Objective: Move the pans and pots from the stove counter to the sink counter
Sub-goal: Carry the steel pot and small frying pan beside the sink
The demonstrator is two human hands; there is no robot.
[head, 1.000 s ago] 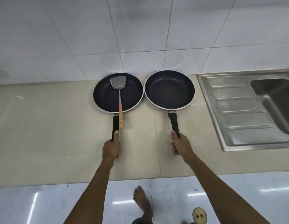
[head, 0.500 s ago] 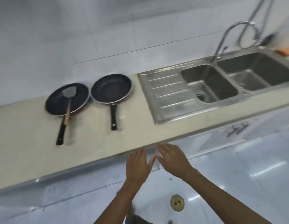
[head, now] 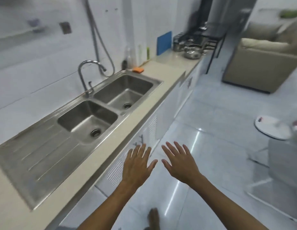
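— So where do we see the pots [head: 192, 51]?

— Far off, in the upper right of centre of the frame: a blurred cluster of steel pots at the far end of the tabletop [head: 162, 75], just beside the dark stove [head: 196, 37]. A blue board [head: 164, 42] leans upright against the wall to their left. We cannot tell which way any handle points; the blur hides that.

— And between us and them?

— The long double sink [head: 101, 108] fills the left and centre, its ribbed drainboard nearest us, its long axis running from lower left to upper right along the tabletop. A curved tap [head: 85, 75] stands behind the two basins. Past the sink lie an orange sponge [head: 138, 69] and a few bottles [head: 130, 56] by the wall.

— Our hands?

— Both hang over the floor in the lower centre, off the tabletop's edge, palms down. The left hand [head: 137, 166] and the right hand [head: 181, 163] are close side by side, not touching, fingers spread apart and holding nothing.
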